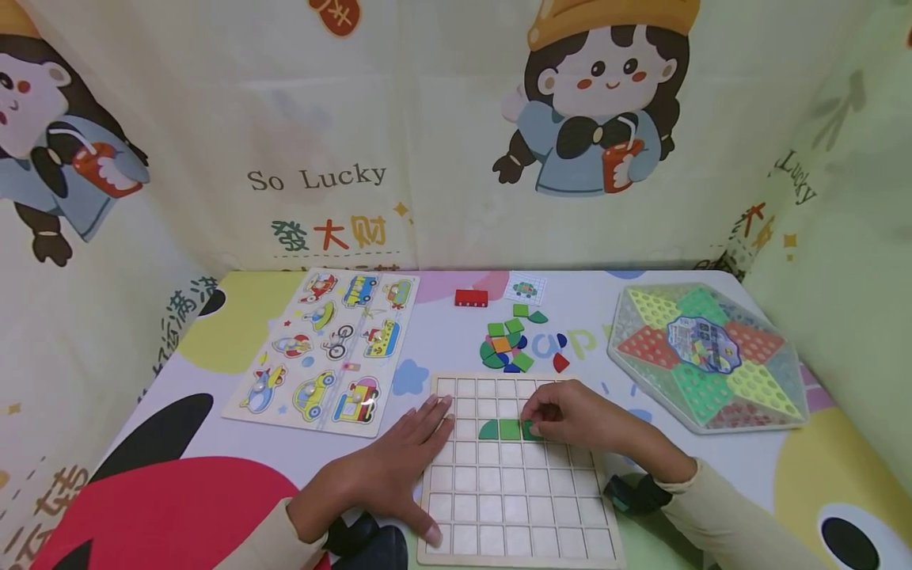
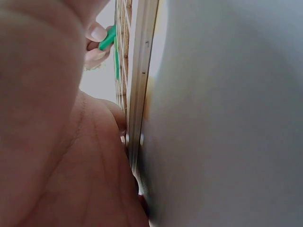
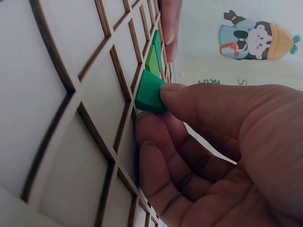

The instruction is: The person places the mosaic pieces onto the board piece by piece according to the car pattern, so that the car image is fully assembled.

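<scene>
Pale-wood grid board (image 1: 527,479) with white cells: a left hand (image 1: 399,461) rests at its left edge, thumb spread from fingers. On the board, a right hand (image 1: 580,416) pinches a dark-green, round-edged tile (image 3: 150,92) beside a light-green square tile (image 1: 509,430). Beyond the board lies a red block (image 1: 472,298).

Looking like a curtained-off play corner.
Enclosing a brightly printed tabletop (image 1: 445,340) in cartoon-covered cloth (image 1: 442,134), displaying a vehicle-picture board (image 1: 324,348) and a hexagonal game box (image 1: 705,356).

Head camera looks forward-down from above; close-up wrist views share the board (image 1: 513,480)
</scene>
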The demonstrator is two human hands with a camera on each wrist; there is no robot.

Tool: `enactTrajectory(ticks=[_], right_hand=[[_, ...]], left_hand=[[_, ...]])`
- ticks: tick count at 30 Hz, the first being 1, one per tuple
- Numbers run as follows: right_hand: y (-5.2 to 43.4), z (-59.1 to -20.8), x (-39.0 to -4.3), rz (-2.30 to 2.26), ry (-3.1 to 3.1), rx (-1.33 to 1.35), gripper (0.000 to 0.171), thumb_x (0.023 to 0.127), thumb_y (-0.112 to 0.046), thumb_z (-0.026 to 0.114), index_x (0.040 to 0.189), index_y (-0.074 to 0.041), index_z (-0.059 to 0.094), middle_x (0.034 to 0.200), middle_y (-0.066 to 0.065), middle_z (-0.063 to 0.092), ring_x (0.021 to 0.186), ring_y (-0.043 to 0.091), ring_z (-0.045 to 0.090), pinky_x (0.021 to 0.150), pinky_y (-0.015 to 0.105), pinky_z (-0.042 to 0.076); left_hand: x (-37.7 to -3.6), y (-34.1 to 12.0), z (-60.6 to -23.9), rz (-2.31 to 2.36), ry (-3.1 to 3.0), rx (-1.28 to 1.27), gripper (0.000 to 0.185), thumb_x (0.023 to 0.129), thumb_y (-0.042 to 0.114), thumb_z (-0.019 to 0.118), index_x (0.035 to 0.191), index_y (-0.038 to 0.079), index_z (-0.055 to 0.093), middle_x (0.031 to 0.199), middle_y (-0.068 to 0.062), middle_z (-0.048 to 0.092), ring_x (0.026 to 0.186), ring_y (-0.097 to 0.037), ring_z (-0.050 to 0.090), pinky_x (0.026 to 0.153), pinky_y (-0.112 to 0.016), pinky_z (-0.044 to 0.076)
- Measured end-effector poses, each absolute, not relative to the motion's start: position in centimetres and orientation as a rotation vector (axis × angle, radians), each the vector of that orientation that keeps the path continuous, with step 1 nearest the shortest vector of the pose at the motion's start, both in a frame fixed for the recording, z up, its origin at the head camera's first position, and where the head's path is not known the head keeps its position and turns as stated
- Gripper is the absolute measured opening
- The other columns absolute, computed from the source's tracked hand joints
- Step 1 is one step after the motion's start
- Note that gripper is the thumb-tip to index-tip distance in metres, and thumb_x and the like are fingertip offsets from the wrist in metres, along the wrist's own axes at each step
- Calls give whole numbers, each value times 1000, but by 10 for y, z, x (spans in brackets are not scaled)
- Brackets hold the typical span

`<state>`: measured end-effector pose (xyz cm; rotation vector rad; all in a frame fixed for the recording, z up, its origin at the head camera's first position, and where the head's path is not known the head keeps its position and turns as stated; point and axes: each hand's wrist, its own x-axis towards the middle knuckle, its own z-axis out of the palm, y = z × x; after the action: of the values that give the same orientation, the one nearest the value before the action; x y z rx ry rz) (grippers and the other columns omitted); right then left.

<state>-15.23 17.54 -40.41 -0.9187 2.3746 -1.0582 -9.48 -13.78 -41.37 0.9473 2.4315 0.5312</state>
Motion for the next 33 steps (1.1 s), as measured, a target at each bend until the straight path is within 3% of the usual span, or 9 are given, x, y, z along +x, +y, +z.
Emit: enactTrajectory(ticks=[4,15,33], right_hand=[[174,-404,-153,-1047,2392,-941,10,89,-3,70,93,-12,71,91,-1,67,81,10,56,67,25,52],[172,-403,-155,-1031,2396,-905,8,88,-6,72,94,-11,70,79,-7,57,73,9,52,64,23,48],[168,-405,-154,-996,2437,-841,13,83,-6,77,92,-12,69,74,-6,55,68,9,51,59,23,46]], left_hand=[[-95,-138,-413,525,2432,941,128,63,73,72,157,12,12,163,-2,-6,147,-21,-12,116,-51,3],[-96,-139,-412,511,2443,950,128,62,73,72,157,11,13,163,-2,-7,147,-22,-13,116,-50,2],[-96,-140,-416,520,2427,958,128,63,74,72,157,12,11,163,0,-8,146,-21,-14,116,-50,2]])
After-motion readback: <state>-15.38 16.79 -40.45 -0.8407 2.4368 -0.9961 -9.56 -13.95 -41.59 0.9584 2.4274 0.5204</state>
